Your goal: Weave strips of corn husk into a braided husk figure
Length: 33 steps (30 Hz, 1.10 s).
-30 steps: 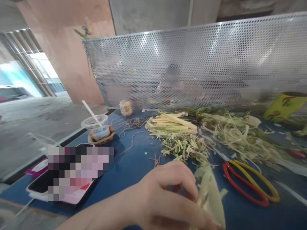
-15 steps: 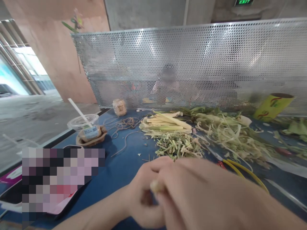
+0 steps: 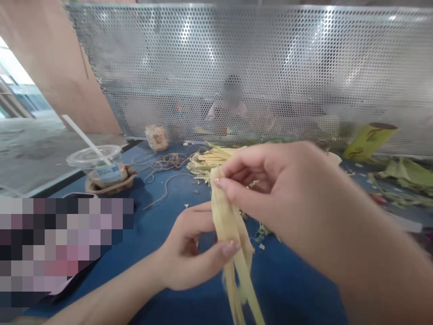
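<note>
A bundle of pale yellow-green husk strips [image 3: 227,216] hangs down in front of me above the blue table [image 3: 158,234]. My right hand [image 3: 267,176] pinches its folded top end between thumb and fingers. Lower down, my left hand [image 3: 199,246] grips the bundle, its thumb across the front and its fingers behind. The strips' loose ends spread below and run out at the bottom edge. Behind my hands lies a pile of yellow strips [image 3: 211,158], partly covered by my right hand.
Left stand a lidded cup with a straw [image 3: 108,171], tangled twine [image 3: 169,161] and a small jar [image 3: 157,137]. A pixelated object [image 3: 61,243] lies front left. Right are a yellow-green tube [image 3: 370,142] and leaves [image 3: 406,175]. A perforated metal panel [image 3: 264,58] rises behind.
The husk bundle now shows between my hands, where only a small pale end showed before. My right hand has moved up, apart from my left. The view has tilted down and shifted right.
</note>
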Available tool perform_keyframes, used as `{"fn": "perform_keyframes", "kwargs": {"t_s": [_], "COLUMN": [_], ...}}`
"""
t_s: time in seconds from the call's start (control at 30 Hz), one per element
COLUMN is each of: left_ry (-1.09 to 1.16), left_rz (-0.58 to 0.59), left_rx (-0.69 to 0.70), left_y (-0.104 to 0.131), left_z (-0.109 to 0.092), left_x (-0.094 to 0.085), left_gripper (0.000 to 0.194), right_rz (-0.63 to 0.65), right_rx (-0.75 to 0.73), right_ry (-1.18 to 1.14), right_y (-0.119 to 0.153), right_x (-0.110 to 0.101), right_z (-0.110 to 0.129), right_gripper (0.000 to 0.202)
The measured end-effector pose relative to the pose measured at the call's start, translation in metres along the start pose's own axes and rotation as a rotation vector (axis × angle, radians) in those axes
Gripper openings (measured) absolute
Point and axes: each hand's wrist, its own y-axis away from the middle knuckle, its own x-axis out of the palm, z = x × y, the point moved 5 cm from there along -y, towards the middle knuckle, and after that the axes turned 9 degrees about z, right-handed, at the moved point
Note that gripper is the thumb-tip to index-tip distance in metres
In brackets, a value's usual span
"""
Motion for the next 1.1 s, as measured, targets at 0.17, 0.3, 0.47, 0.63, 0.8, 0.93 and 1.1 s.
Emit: {"fn": "perform_keyframes", "kwargs": {"t_s": [0.17,0.3,0.47,0.63,0.8,0.93,1.1], "left_ry": [-0.010,-0.109,-0.172,0.018,0.708,0.702,0.637], "left_rz": [-0.177,-0.358,-0.235,-0.274,-0.167,-0.086,-0.004], "left_rx": [-0.304,-0.284,-0.231,-0.272,-0.386,-0.503,-0.534], "left_y": [-0.023,-0.010,-0.019,-0.020,-0.022,-0.021,-0.020], "left_z": [0.023,0.023,0.018,0.028,0.042,0.043,0.042], "left_x": [-0.023,-0.025,-0.024,-0.024,0.000,0.010,0.014], "left_gripper": [0.035,0.026,0.033,0.033,0.047,0.039,0.028], "right_rz": [0.134,0.166,0.177,0.119,-0.055,-0.258,-0.320], "right_rx": [-0.022,-0.007,-0.008,0.040,0.089,0.076,0.057], "right_ry": [-0.306,-0.416,-0.396,-0.371,-0.457,-0.464,-0.660], "right_y": [-0.018,-0.016,-0.013,-0.012,-0.011,-0.008,-0.005], "right_x": [0.003,0.014,0.018,0.020,0.015,0.005,0.003], "right_z": [-0.019,-0.037,-0.029,-0.032,-0.051,-0.062,-0.071], "right_gripper": [0.011,0.010,0.010,0.009,0.011,0.012,0.008]}}
